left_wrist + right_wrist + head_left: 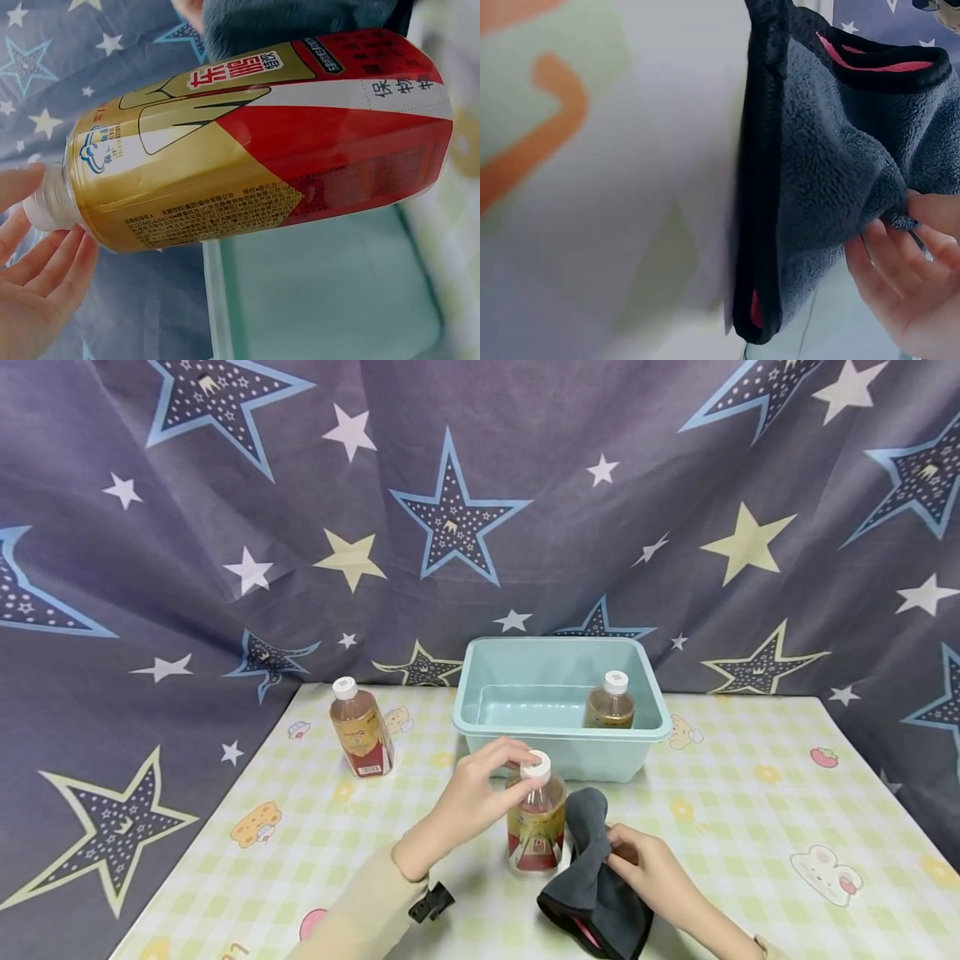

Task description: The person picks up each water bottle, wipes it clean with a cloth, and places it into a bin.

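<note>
My left hand [487, 789] pinches the white cap of a drink bottle [536, 831] with a gold and red label, standing upright in front of the bin. In the left wrist view the fingers curl round the cap, and the label of the bottle [262, 142] faces the camera. My right hand [656, 868] pinches a fold of a dark grey cloth [600, 877] with black edging and a pink underside. The cloth [832, 157] hangs bunched close beside the bottle's right side, its lower part spread near the table.
A light blue plastic bin [510, 735] stands behind the hands, with a second bottle [611, 703] upright at its right end. Another bottle [362, 731] stands at the table's back left. A checked cloth with cartoon prints covers the table [750, 777]; a starry curtain [570, 543] hangs behind.
</note>
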The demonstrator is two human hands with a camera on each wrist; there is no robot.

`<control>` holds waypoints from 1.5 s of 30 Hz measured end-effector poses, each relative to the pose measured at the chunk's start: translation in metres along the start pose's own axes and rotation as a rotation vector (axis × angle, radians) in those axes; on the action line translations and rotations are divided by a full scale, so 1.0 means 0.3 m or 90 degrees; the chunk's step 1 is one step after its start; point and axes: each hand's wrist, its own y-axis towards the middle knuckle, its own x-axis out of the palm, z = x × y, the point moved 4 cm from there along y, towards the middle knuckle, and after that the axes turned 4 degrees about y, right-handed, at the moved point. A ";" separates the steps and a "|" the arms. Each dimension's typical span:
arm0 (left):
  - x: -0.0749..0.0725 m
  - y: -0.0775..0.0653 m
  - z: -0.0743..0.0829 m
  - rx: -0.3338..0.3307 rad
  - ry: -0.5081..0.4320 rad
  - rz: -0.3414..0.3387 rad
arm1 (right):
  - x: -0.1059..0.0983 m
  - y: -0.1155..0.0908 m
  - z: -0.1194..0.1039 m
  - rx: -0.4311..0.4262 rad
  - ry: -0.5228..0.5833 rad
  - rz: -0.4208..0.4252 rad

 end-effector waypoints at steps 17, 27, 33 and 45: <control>-0.121 0.225 0.017 0.008 -0.030 -0.006 | -0.016 -0.029 0.009 -0.001 0.016 -0.009; -0.156 0.367 0.033 -0.007 -0.028 -0.020 | -0.013 -0.028 0.013 0.012 0.019 -0.014; -0.166 0.439 0.039 -0.040 -0.022 -0.029 | -0.006 -0.024 0.019 0.016 0.024 -0.022; -0.158 0.527 0.010 -0.086 0.003 -0.032 | -0.009 -0.025 0.020 0.011 0.027 -0.023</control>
